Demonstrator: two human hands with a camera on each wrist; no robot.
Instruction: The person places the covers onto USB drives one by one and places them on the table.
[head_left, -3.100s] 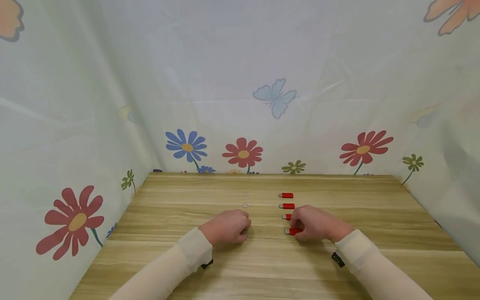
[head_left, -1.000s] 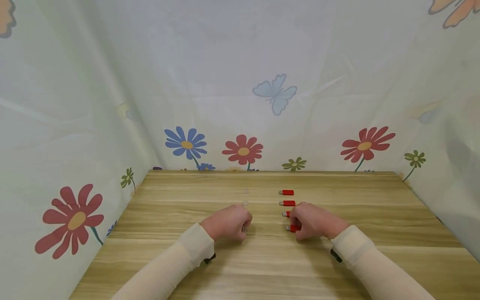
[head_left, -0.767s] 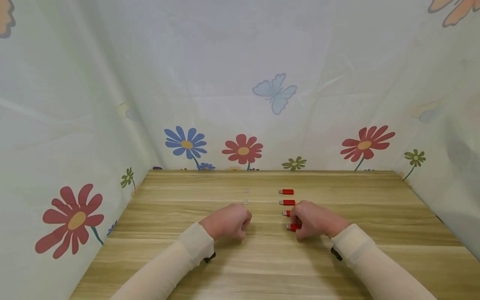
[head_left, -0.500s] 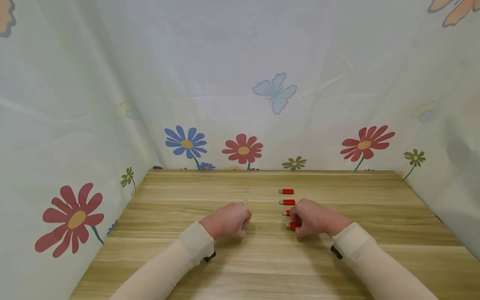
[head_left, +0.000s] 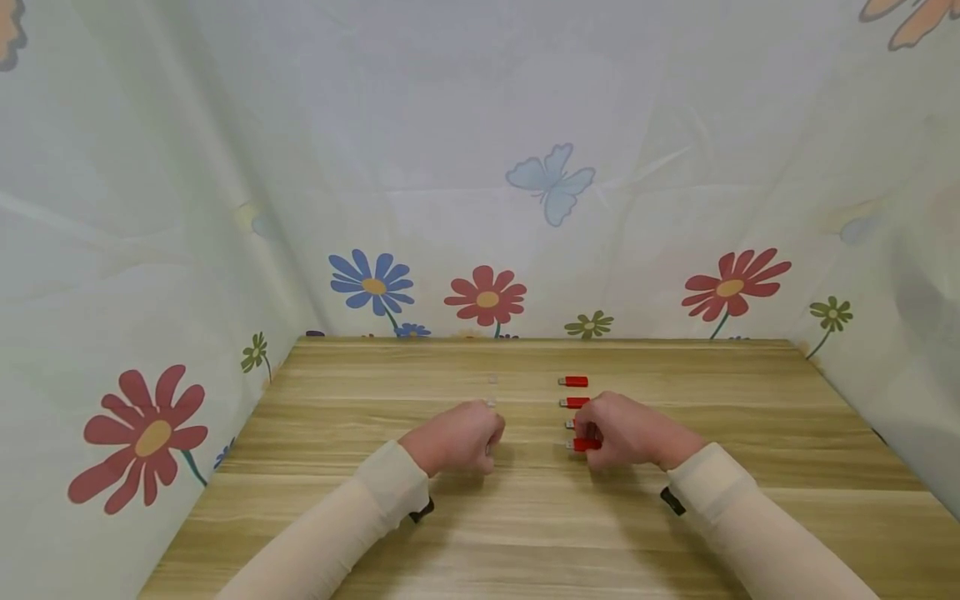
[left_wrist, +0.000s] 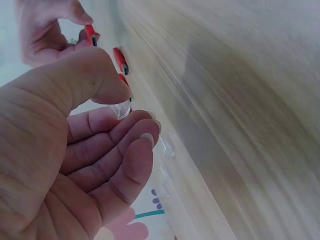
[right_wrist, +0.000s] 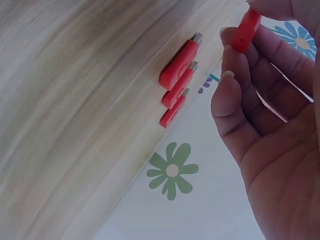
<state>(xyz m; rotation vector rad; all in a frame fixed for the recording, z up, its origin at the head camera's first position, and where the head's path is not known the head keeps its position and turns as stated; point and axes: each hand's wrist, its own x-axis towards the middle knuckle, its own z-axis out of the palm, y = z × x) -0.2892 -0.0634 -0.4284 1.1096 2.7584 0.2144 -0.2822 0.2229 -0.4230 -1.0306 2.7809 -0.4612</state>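
Note:
My right hand (head_left: pixel 626 429) pinches a red USB stick (right_wrist: pixel 246 31) between thumb and fingertips, its metal plug (head_left: pixel 571 446) pointing left toward the other hand. Between the thumb and index finger of my left hand (head_left: pixel 456 437) is a small clear plastic cap (left_wrist: pixel 121 108), mostly hidden by the fingers in the head view. A gap separates the two hands. Beyond the right hand, three more red USB sticks lie in a column, the farthest stick (head_left: pixel 576 381) and the nearest stick (right_wrist: pixel 180 62) among them. Further clear caps (left_wrist: pixel 167 148) lie in a row past my left hand.
The wood-grain table (head_left: pixel 525 533) ends at a white curtain (head_left: pixel 420 167) printed with flowers and a butterfly, which also rises on both sides. Dark wrist-worn pieces (head_left: pixel 673 500) show under both sleeves.
The red USB stick in my right hand has come up off its earlier place and moved slightly left. My left hand has shifted a little, still pinching the cap. The head view has tilted slightly.

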